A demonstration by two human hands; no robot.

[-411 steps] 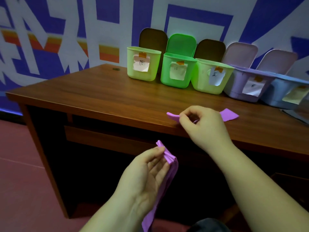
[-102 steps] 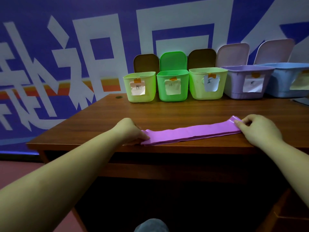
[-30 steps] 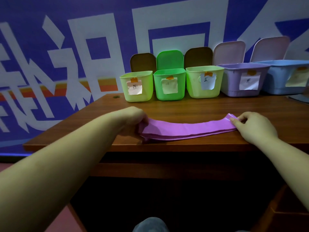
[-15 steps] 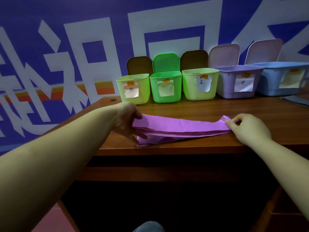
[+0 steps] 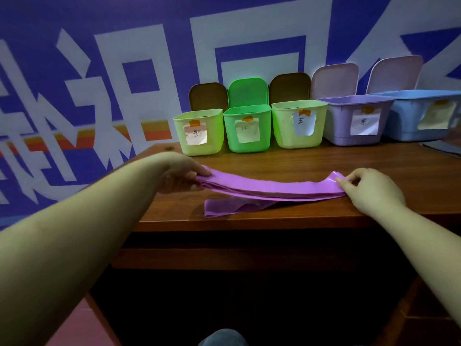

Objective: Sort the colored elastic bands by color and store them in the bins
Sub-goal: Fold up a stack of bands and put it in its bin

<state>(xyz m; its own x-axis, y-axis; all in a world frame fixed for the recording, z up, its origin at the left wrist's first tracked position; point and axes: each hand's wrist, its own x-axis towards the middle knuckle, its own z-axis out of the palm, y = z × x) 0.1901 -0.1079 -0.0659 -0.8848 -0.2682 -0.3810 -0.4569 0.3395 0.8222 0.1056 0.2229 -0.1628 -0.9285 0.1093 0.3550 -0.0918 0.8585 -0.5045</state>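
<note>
Purple band [image 5: 269, 188] before open bins [image 5: 299, 124]

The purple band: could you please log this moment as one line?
left hand: holds folded end, lifted | right hand: pinches other end | purple band: on desk, loose tail on the desk beneath | purple bin: open

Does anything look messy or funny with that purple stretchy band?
A little. The purple band is held up folded between the left hand and right hand, but one loose end has slipped out and lies on the desk underneath. The bins look tidy, lids open.
</note>
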